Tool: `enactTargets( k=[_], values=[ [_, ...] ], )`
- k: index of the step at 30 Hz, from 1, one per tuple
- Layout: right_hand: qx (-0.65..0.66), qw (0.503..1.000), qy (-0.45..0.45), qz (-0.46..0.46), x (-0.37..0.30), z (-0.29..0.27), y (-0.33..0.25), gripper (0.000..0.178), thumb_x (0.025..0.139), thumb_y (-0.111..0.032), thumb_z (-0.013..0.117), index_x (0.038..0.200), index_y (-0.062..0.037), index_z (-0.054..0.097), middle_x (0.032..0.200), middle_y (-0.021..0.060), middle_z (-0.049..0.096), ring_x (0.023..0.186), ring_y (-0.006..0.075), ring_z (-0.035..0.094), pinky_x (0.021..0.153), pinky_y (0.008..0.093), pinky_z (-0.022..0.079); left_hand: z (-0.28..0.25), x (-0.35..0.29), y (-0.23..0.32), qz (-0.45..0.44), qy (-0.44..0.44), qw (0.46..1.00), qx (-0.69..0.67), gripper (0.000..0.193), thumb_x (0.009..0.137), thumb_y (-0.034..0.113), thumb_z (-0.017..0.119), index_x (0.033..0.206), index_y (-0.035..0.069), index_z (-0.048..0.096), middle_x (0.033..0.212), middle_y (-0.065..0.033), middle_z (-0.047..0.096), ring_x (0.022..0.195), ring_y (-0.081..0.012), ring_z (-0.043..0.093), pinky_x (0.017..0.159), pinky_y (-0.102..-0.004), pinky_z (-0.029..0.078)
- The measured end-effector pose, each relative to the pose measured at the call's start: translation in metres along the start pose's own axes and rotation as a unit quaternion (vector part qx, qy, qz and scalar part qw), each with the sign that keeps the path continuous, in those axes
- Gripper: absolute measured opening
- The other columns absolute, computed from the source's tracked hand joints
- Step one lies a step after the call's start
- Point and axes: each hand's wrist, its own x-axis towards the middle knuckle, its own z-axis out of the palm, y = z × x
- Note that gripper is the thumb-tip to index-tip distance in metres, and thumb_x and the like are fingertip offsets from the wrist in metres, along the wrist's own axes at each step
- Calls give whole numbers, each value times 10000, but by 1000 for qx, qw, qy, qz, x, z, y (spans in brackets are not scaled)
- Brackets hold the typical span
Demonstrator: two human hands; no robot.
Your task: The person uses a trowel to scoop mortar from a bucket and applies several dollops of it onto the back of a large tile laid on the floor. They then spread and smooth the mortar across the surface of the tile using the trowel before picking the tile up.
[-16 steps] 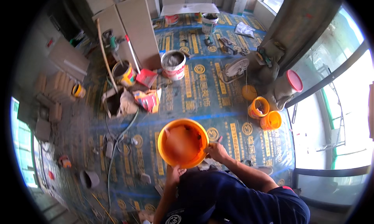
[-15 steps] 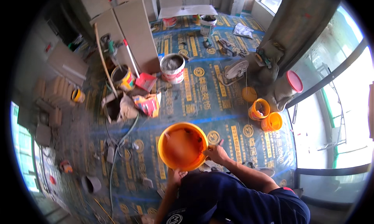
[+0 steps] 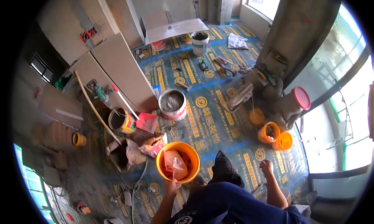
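Note:
A yellow-orange plastic bucket (image 3: pixel 197 160) hangs in front of my body, its mouth facing up. My left hand (image 3: pixel 172 186) grips its near rim, fingers wrapped over the edge. Inside lies a crumpled clear plastic bag (image 3: pixel 175 164), tinted orange, with small reddish pieces beside it that I cannot make out. Off to the right of my body, away from the bucket, my right hand (image 3: pixel 267 167) has its fingers curled in with nothing visible in them. Two smaller orange buckets, one holding some items (image 3: pixel 269 133) and one beside it (image 3: pixel 283 141), stand beyond that hand.
A white bucket of grey mortar (image 3: pixel 172 103), a red dustpan (image 3: pixel 147 122) and an opened sack (image 3: pixel 152 145) stand ahead. Left of them are a mixing bucket (image 3: pixel 127 123) and a long wooden handle (image 3: pixel 93 103). A hose (image 3: pixel 137 181) crosses the printed floor sheet.
My right hand has let go of the bucket and moved right. The left hand still holds it. The view has shifted, a knee shows now, and the bag in the bucket is clearer.

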Motion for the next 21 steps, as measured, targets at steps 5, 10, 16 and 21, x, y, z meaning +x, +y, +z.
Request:
enactTargets(
  k=[5,10,16,21],
  values=[
    [30,982,-161,-93,37,75,-103,249,854,-213,616,974,-6,687,858,108,706,762,176,683,673,311,518,124,51,87,198,-11,977,76,335,761,11,528,1085,8,612,859,-103,664,560,-170,604,464,-312,507],
    [-101,870,-328,-354,115,181,-303,339,871,-281,617,1134,-69,597,1050,173,653,962,360,631,802,415,510,222,138,131,93,-49,988,111,179,817,88,583,969,-8,588,766,-116,629,619,-237,660,519,-315,564],
    [-286,653,-371,-595,204,265,-457,209,910,-221,506,1063,-114,601,1051,133,638,883,354,661,752,492,538,367,174,227,41,-84,996,14,319,836,102,589,1136,38,501,985,-132,626,786,-245,668,705,-391,592],
    [-437,635,-331,-544,297,325,-522,216,839,-170,569,1013,-42,586,1005,162,628,897,329,670,742,447,550,435,222,297,30,-93,995,-10,268,834,64,600,1085,-1,534,898,-109,634,730,-225,665,629,-385,598]
  ],
)
